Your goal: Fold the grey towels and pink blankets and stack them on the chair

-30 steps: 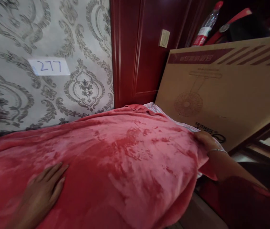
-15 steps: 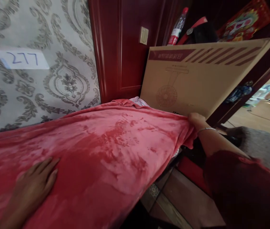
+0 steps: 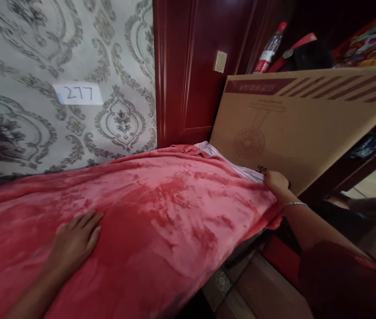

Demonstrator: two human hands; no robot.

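Red blanket (image 3: 161, 212) under left hand (image 3: 75, 241), right hand (image 3: 276, 181) gripping edge

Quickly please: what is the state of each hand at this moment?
Left hand: open, lying flat on the red blanket.
Right hand: closed on the blanket's far edge, beside the cardboard box.

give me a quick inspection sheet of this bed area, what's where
surface: bed covered by a red blanket, mostly smooth, faint creases
job's things: blanket; striped sheet showing at its far corner
clutter: cardboard box leaning at the bed's end; plastic bottle behind it
hands: left hand flat on the blanket, fingers spread; right hand at the blanket's far corner, grip hidden, bracelet on the wrist
cables: nothing seen
surroundings: patterned wallpaper with a paper label reading 277; dark red wooden panel with a switch
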